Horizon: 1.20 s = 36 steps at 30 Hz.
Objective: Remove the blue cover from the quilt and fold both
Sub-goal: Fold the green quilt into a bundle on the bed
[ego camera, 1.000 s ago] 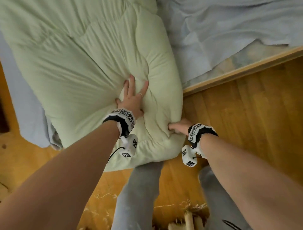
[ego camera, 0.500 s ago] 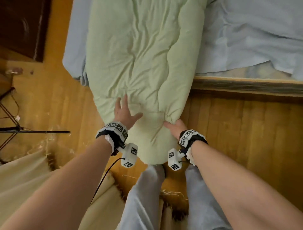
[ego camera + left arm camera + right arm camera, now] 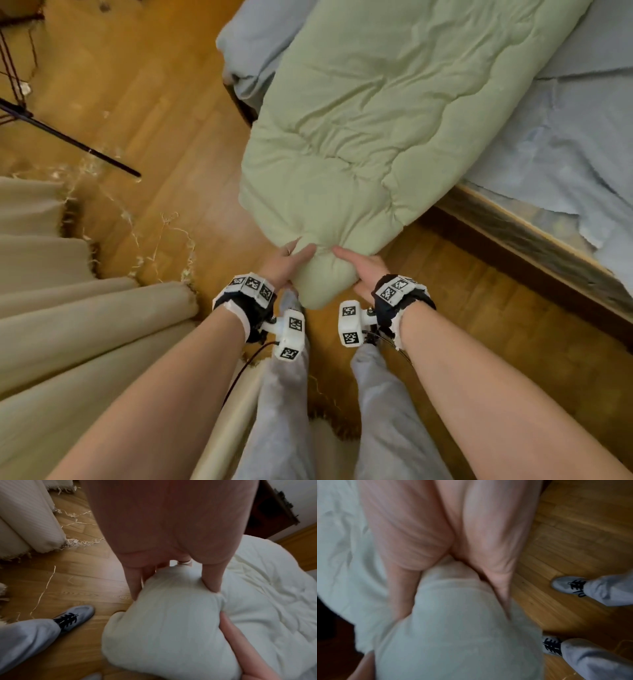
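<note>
The pale green quilt slopes off the bed toward me, its lower end bunched into a thick roll above the floor. My left hand grips that roll from the left, thumb on top and fingers underneath. From the right my right hand grips the same roll, the two thumbs almost meeting. The left wrist view shows the quilt pinched by my left hand. In the blurred right wrist view my right hand holds the quilt. The blue cover lies spread on the bed beside the quilt.
The bed's wooden side rail runs diagonally at the right. Beige frayed fabric rolls fill the left. A black stand leg crosses the wooden floor at upper left. My feet in grey shoes stand under the quilt's end.
Both hands left the quilt's top and side and came together around its near end. The quilt has slid farther off the bed toward me, and my view has swung left.
</note>
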Tool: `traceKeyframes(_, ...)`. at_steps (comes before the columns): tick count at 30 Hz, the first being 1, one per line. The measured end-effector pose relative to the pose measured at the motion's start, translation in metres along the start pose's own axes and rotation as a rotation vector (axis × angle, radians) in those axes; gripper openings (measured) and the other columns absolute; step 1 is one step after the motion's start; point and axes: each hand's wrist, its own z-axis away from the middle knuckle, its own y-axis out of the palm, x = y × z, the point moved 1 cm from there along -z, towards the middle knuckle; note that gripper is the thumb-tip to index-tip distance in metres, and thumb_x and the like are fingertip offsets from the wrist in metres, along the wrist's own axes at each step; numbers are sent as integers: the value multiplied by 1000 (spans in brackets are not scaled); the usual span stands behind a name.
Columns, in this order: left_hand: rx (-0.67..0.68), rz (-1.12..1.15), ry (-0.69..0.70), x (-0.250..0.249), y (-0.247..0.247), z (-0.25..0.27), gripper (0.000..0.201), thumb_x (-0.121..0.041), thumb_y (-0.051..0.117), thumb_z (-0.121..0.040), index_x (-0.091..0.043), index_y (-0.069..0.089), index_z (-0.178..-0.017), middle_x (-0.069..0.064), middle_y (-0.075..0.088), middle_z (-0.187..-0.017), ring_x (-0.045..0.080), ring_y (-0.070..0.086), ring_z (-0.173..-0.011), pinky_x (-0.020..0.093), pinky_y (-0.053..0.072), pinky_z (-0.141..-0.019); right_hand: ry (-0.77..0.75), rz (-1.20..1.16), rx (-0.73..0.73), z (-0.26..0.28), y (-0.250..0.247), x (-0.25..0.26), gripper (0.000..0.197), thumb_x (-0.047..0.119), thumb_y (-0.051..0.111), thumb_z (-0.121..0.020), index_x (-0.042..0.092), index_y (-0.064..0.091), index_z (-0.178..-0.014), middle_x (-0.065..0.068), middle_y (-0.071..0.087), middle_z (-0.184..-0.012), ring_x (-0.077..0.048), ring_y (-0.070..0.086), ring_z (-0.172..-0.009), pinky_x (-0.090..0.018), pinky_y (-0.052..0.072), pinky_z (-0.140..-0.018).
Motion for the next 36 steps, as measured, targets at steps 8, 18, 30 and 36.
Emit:
traceKeyframes(8, 12, 559, -336, 31, -8, 65, 122, -92, 54, -58, -36, 4, -154, 20, 18, -158, 50, 42, -130, 66, 47, -91, -197, -145, 28, 73, 28, 83, 38, 1, 74, -81, 2, 63, -117, -17, 71, -108, -31, 69, -97, -44, 58, -82)
traceKeyframes(18, -307, 749, 156, -134, 36, 53, 68, -25, 77, -70, -6, 55, -132, 13, 67, -116, 27, 67, -92, 39, 57, -76, -420, -248, 26, 163, -1, 227, 49, 3, 70, -84, 13, 54, -130, -14, 60, -125, -33, 59, -106, -43, 59, -80)
traceKeyframes(30, -395, -415, 839, -457, 92, 73, 62, -43, 77, -73, -28, 50, -127, -11, 66, -114, 10, 55, -112, 55, -12, -116, -534, -557, -265, 166, -27, 395, 36, 21, 32, -102, 12, 57, -126, -21, 63, -123, -40, 65, -108, -51, 55, -90)
traceKeyframes(36, -205, -737, 1006, -566, 188, 54, 60, -42, 75, -77, -27, 49, -128, -11, 60, -127, 8, 58, -116, 56, -17, -115, -623, -780, -294, 152, -78, 460, 33, 21, 31, -100, 21, 62, -112, -14, 67, -118, -30, 68, -101, -46, 52, -93)
